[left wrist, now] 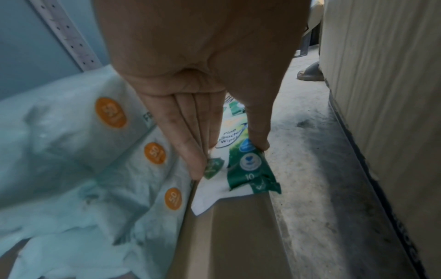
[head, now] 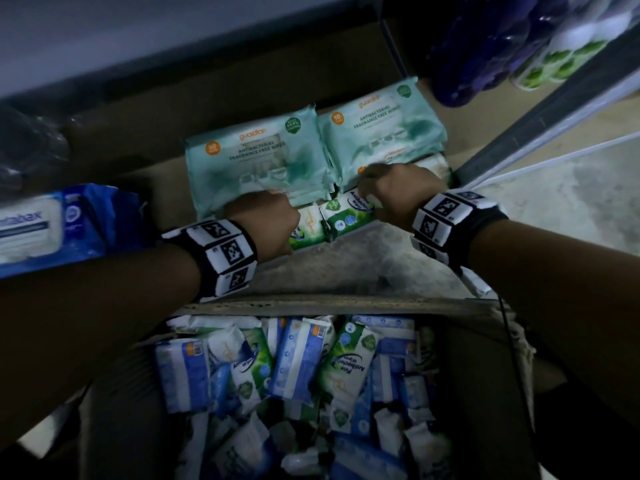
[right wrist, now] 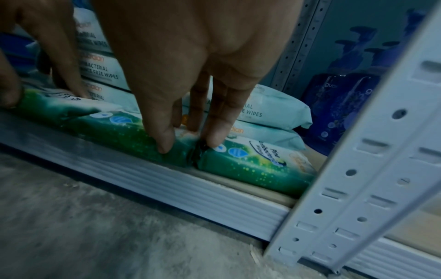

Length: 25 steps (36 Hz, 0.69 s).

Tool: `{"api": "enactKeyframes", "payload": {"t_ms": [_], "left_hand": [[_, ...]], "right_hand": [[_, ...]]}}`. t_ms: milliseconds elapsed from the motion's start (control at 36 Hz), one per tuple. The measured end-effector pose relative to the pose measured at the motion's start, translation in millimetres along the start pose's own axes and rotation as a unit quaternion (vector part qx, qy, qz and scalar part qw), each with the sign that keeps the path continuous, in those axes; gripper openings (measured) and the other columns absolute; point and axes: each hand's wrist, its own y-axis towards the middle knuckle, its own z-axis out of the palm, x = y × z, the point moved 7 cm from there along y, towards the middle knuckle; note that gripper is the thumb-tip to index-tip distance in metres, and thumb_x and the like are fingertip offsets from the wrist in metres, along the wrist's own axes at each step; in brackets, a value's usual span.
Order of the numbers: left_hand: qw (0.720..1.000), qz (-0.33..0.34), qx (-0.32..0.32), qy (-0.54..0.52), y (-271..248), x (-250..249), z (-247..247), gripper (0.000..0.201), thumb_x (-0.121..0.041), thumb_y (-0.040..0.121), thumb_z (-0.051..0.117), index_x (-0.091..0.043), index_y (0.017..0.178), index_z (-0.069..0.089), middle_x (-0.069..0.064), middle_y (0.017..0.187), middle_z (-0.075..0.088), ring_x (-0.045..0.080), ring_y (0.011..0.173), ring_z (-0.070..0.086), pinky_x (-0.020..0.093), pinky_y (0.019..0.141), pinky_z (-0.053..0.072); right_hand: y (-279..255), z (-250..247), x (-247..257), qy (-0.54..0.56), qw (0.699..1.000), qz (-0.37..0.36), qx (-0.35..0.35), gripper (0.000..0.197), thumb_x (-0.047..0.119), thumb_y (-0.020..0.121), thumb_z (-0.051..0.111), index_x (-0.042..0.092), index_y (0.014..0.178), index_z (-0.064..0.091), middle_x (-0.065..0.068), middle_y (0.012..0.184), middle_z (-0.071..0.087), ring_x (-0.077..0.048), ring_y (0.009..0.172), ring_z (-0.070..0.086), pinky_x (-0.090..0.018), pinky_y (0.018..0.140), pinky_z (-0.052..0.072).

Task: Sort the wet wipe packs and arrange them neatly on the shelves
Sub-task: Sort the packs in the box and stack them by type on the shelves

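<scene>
While a cardboard box [head: 478, 375] of mixed blue and green wipe packs sits nearest the person, the bottom shelf [right wrist: 190, 190] beyond it carries two stacks of pale teal packs [head: 256, 157] at the far side. Along the shelf's near edge lie green pine wipe packs [right wrist: 257, 166] in a row. The left hand [left wrist: 203, 75] pinches the left-hand green pack [left wrist: 248, 166] between thumb and straight fingers; the right hand [right wrist: 190, 56] presses thumb and fingertips where two packs meet.

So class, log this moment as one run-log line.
left hand: pinches green pine wipes pack | right hand: fingertips on two green packs | place: bottom shelf front edge
</scene>
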Motion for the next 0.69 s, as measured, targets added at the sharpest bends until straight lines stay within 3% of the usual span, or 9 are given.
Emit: {"api": "enactKeyframes", "payload": {"t_ms": [111, 250, 389, 472, 583, 694], "left_hand": [[1.0, 0.0, -0.006, 0.007, -3.1, -1.9, -3.2, 0.047, -0.051, 0.089, 0.065, -0.006, 0.103, 0.07, 0.014, 0.101, 0.067, 0.032, 0.093, 0.066, 0.031, 0.064, 0.043], [1.0, -0.01, -0.015, 0.006, -14.7, 0.6, -15.9, 0.05, -0.052, 0.088, 0.066, -0.004, 0.101, 0.069, 0.013, 0.099, 0.065, 0.032, 0.091, 0.066, 0.034, 0.071, 0.052], [0.998, -0.027, -0.047, -0.023, -37.7, 4.7, -38.1, 0.043, -0.046, 0.089, 0.067, -0.007, 0.078, 0.055, 0.006, 0.071, 0.045, 0.029, 0.072, 0.055, 0.033, 0.067, 0.049], [0.996, -0.044, -0.071, -0.04, -56.1, 8.9, -46.0, 0.049, -0.054, 0.089, 0.063, -0.005, 0.091, 0.065, 0.008, 0.08, 0.053, 0.029, 0.073, 0.056, 0.033, 0.068, 0.05], [0.991, -0.07, -0.111, -0.039, -86.5, 10.5, -56.0, 0.051, -0.062, 0.089, 0.057, -0.012, 0.097, 0.068, 0.007, 0.086, 0.057, 0.026, 0.073, 0.053, 0.031, 0.067, 0.048], [0.984, -0.094, -0.136, -0.063, -121.7, 10.2, -56.8, 0.055, -0.068, 0.088, 0.052, -0.019, 0.105, 0.07, 0.006, 0.101, 0.066, 0.027, 0.088, 0.063, 0.034, 0.073, 0.053]], "right_hand": [[-1.4, -2.3, 1.9, 0.013, 1.0, 0.008, 0.001, 0.04, 0.019, 0.085, 0.067, 0.026, 0.124, 0.061, -0.001, 0.14, 0.049, -0.034, 0.112, 0.058, -0.036, 0.079, 0.048], [-12.5, -19.8, -4.0, 0.036, 0.999, 0.027, 0.024, 0.046, 0.032, 0.082, 0.075, 0.03, 0.126, 0.062, -0.002, 0.138, 0.056, -0.03, 0.119, 0.056, -0.037, 0.095, 0.048], [-35.3, -44.6, -6.2, 0.058, 0.997, 0.056, 0.011, 0.044, 0.033, 0.08, 0.074, 0.033, 0.122, 0.065, -0.007, 0.128, 0.061, -0.031, 0.111, 0.061, -0.04, 0.09, 0.053], [-55.9, -60.9, -2.0, 0.081, 0.995, 0.065, -0.011, 0.043, 0.033, 0.08, 0.073, 0.032, 0.122, 0.065, -0.006, 0.126, 0.063, -0.03, 0.112, 0.061, -0.042, 0.09, 0.053], [-88.8, -82.4, 7.2, 0.114, 0.99, 0.069, -0.053, 0.039, 0.03, 0.085, 0.07, 0.027, 0.123, 0.066, 0.0, 0.12, 0.068, -0.024, 0.113, 0.06, -0.035, 0.092, 0.051], [-121.3, -93.6, 25.6, 0.117, 0.989, 0.066, -0.057, 0.037, 0.032, 0.088, 0.068, 0.027, 0.125, 0.065, 0.003, 0.121, 0.067, -0.021, 0.114, 0.059, -0.033, 0.095, 0.049]]}}
